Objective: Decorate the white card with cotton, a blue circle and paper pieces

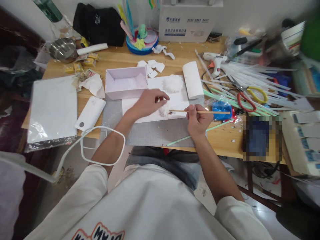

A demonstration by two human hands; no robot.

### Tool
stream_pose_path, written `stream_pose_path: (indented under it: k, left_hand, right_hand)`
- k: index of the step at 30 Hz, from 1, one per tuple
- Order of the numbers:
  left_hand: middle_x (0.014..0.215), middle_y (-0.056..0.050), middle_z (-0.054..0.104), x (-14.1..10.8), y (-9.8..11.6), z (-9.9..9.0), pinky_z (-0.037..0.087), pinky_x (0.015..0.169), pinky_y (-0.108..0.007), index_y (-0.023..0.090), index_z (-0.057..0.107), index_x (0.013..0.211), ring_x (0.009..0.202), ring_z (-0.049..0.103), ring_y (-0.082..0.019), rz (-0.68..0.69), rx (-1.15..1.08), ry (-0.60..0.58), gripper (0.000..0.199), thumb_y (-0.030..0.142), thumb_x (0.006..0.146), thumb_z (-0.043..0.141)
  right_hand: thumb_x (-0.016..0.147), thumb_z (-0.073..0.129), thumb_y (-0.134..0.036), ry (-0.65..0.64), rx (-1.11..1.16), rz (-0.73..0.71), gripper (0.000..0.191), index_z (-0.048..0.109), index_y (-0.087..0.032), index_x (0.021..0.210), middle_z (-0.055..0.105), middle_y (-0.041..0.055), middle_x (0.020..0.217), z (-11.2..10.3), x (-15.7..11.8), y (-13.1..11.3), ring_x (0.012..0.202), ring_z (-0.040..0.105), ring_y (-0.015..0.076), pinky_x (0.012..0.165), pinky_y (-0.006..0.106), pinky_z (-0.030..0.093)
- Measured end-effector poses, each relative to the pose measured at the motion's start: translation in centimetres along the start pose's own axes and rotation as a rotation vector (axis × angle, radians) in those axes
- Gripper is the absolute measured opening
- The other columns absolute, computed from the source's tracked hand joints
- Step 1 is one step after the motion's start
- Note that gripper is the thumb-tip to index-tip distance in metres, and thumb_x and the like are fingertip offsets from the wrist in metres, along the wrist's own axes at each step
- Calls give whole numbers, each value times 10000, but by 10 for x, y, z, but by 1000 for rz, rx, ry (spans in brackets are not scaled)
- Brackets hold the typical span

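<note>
My right hand (198, 120) is closed around a thin wooden stick (212, 112), held nearly level and pointing left. The stick's tip meets the right side of a small white fluffy clump (164, 109). Over the upper left of that clump, my left hand (151, 101) curls its thumb and fingers against it; its exact grip is partly hidden. Beneath both lies a white sheet (140, 115) on a grey cutting mat (150, 133). A larger white fluffy clump (173, 83) rests farther back on the sheet.
Behind my left hand stands an open white box (126, 90). A white roll (193, 80) lies to the right, before scissors (250, 96), a glue gun (215, 63) and many plastic strips (252, 75). At left are a white power bank (90, 113) and a white tubular frame (124, 146).
</note>
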State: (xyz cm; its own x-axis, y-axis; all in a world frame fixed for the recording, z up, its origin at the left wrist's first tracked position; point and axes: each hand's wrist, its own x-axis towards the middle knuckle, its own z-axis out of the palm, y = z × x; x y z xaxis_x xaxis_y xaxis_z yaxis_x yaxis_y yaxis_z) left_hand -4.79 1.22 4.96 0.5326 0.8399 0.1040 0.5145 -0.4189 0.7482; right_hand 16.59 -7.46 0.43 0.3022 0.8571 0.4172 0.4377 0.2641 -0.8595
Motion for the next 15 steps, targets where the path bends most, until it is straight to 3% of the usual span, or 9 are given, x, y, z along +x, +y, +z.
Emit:
stream_pose_path:
  k: [4,7,11,15]
  left_hand:
    - [976,-56,791,8,-21,-54,520,853,-347,213,799,942,868,675,-194,-130,199,329,184,233,861,635]
    - [833,-41,770,19,-49,-77,525,856,-395,267,780,823,885,664,-244,-302,352,377,83,321,812,717]
    - [737,-74,703,35,-77,-71,519,819,-422,271,735,746,980,648,-308,-368,352,386,136,395,738,792]
    - [707,-62,674,47,-85,-61,505,833,-419,260,721,758,980,645,-298,-439,365,395,162,375,694,816]
  right_hand:
    - [986,551,-537,12,21,11,456,692,-202,711,525,-38,507,0,0,2,472,496,103,523,264,387]
    - [987,544,-536,3,10,8,458,692,-200,712,538,-35,515,0,-1,2,475,495,103,524,264,387]
    - [992,537,-527,4,-13,-14,455,690,-202,713,534,-36,512,0,-1,3,474,493,104,526,265,387]
    - [991,541,-520,7,-7,-2,450,692,-201,712,533,-35,515,0,-2,5,474,488,103,521,264,377]
